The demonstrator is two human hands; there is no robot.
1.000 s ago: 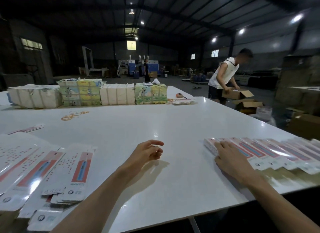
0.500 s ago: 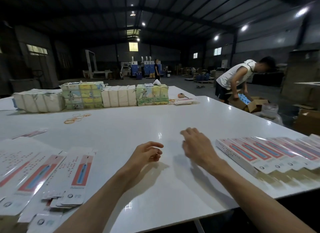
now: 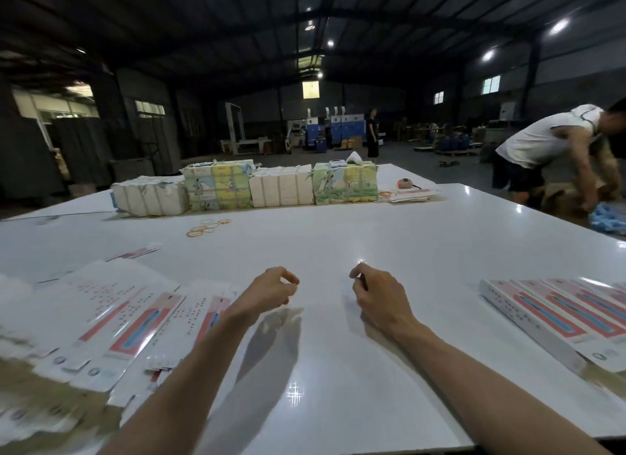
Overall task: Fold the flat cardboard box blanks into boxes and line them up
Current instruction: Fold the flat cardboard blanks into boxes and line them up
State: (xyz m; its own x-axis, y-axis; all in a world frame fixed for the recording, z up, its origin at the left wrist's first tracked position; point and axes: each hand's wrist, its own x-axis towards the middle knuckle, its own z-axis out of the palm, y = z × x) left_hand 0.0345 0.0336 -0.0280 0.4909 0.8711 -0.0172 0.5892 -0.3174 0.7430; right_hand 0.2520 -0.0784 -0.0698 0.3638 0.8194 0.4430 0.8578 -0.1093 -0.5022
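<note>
Flat box blanks (image 3: 111,326): white, pink and blue, overlapping loosely on the near left of the table, just left of the left forearm.
Folded boxes (image 3: 548,315): lined up side by side at the near right, apart from the right hand.
Left hand (image 3: 271,290): over the bare middle, fingers loosely curled, holding nothing.
Right hand (image 3: 376,295): near it, curled likewise, empty.
Table (image 3: 338,238): glossy white.
Rubber bands (image 3: 206,227): scattered farther back.
Wrapped bundles (image 3: 244,187): a row along the far side.
</note>
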